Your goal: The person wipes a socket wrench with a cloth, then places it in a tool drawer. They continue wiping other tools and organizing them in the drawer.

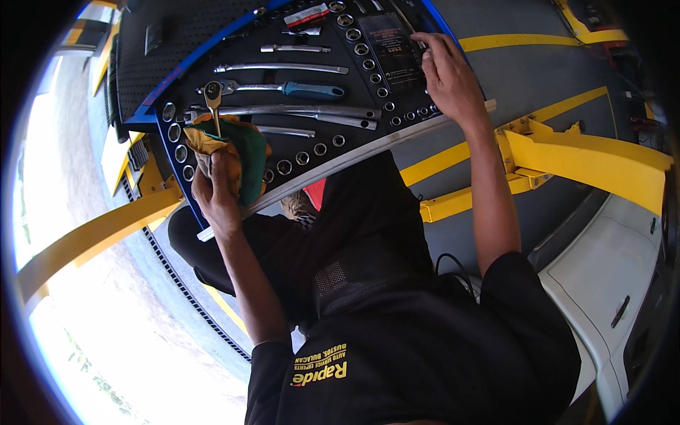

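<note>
My left hand (218, 195) is closed round a bunched yellow-and-green work glove (249, 159) and a ratchet (213, 99), whose head points up above the glove. Both are over the near left corner of a dark foam tool tray (354, 95) in a drawer. My right hand (452, 81) is over the tray's right side with fingers slightly bent and thumb apart, beside a thin metal rod (405, 18). Whether the fingertips touch that rod is unclear. A blue-handled ratchet (312, 90), a long bar (297, 69) and several sockets (302, 158) lie in the foam.
The drawer's pale front rail (340, 163) runs before my knees. Yellow lift arms (588, 152) stand out at both sides. A white car (602, 262) is at the lower right. Perforated black panelling (177, 42) rises beyond the drawer's blue edge at the left.
</note>
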A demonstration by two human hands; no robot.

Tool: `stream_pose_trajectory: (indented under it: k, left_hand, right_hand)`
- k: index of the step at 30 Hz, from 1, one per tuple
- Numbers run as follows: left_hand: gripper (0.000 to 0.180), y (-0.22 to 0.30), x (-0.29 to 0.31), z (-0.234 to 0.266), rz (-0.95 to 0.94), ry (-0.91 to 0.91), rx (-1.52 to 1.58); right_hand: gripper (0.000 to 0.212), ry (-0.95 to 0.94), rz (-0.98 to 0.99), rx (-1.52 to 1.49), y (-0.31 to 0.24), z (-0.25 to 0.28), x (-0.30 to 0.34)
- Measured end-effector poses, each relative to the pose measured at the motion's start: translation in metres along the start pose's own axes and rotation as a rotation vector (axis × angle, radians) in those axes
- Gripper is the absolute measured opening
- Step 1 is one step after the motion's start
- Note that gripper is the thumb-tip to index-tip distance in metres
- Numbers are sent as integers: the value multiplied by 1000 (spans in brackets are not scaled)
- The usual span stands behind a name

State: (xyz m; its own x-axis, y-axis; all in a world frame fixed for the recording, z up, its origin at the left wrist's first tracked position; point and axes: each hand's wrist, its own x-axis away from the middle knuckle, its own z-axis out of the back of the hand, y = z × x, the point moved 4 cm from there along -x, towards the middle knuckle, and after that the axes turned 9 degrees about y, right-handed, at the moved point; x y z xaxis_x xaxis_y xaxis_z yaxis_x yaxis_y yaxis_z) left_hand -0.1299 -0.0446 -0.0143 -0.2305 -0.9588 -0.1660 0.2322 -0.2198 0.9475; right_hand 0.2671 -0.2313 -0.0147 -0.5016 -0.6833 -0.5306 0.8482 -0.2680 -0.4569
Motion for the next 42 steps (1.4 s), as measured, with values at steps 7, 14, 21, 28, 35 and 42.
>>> stream_pose_trajectory:
  k: [7, 14, 21, 28, 35, 42]
  left_hand:
    - [43, -1, 0, 0, 1, 4, 17]
    - [44, 2, 0, -1, -19, 11, -4]
    - [43, 4, 1, -2, -19, 13, 9]
    - [42, 2, 1, -2, -16, 13, 20]
    - [42, 2, 1, -2, -1, 8, 48]
    - [43, 2, 2, -2, 19, -3, 77]
  right_hand:
    - [32, -8, -1, 5, 1, -1, 0]
    - [32, -21, 6, 22, 0, -1, -1]
    - [36, -37, 49, 34, 1, -2, -1]
    - [36, -45, 12, 41, 1, -2, -1]
    - [36, -60, 9, 38, 0, -3, -1]
    - [36, -72, -1, 53, 1, -3, -1]
